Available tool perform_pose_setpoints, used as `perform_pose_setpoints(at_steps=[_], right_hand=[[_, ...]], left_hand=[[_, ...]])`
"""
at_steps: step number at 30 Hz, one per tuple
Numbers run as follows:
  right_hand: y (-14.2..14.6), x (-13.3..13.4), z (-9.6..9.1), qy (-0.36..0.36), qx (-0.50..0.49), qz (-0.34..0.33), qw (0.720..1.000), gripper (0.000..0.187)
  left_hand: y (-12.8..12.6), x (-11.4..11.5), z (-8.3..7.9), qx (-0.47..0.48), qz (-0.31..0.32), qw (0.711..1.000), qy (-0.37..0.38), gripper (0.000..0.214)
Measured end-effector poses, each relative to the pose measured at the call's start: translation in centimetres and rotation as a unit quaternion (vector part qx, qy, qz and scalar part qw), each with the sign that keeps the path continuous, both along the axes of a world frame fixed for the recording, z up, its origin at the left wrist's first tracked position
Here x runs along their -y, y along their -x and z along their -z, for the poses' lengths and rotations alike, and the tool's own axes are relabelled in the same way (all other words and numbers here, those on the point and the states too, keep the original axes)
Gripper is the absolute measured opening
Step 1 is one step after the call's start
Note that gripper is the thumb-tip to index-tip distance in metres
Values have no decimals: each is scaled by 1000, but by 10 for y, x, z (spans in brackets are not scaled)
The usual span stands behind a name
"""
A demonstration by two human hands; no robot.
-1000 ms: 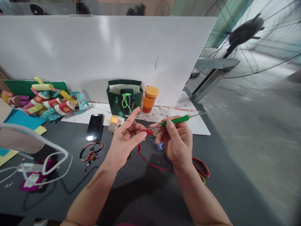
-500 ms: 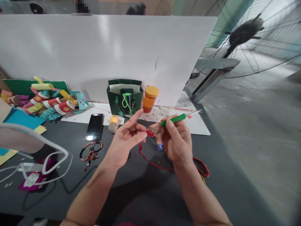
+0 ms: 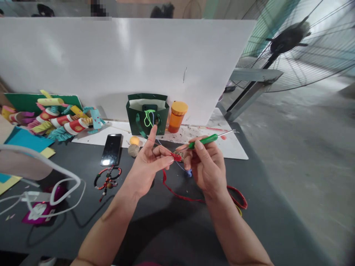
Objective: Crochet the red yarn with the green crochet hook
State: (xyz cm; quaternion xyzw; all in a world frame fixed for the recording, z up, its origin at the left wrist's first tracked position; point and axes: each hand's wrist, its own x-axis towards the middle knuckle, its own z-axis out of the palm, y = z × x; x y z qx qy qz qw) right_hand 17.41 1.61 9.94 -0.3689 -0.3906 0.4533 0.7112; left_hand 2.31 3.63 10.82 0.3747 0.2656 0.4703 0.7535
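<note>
Between its thumb and fingers, my left hand (image 3: 149,162) pinches a small red crochet piece (image 3: 176,157), with the index finger raised and a thin strand of yarn running over it. My right hand (image 3: 208,164) grips a crochet hook (image 3: 203,141) by its green handle. One metal end points up to the right; the other end reaches toward the red piece, its tip too small to make out. A red crocheted cord (image 3: 177,195) trails over the dark table below and behind my right wrist. A small blue yarn bit (image 3: 189,173) lies just beside my right fingers.
A dark green paper bag (image 3: 133,123) and an orange jar (image 3: 175,120) stand at the white board (image 3: 83,55). A phone (image 3: 111,149), yarn balls (image 3: 134,150) and a beaded bracelet (image 3: 107,181) lie left. A fan (image 3: 288,37) stands beyond the table at right.
My left index finger has lifted more upright and moved left. My right hand with the crochet hook has shifted very slightly left. The red piece stays nearly in place.
</note>
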Motion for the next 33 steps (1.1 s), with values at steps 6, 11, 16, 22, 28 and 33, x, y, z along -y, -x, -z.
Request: perform_pose_setpoints(at_steps=[6,11,16,22,28,33], right_hand=[[0,2,1,-15,-1,-5,1000,26],[0,3,-1,-17,1,5,1000,28],[0,6,2,-45,46,53,997,26],[2,10,10,-97,127,86,984,17],[4,10,11,-198,164,113,960,10],[3,9,14,-208,154,128,957,15]], left_hand=[[1,1,-1,-3,1,1000,0,141],[0,2,0,2,-3,1000,-2,144],[-1,1,4,3,-26,999,-30,141],[-3,1,6,2,-38,998,-45,141],[-2,2,6,12,-16,999,-49,140],[-3,4,3,3,-9,999,-40,142]])
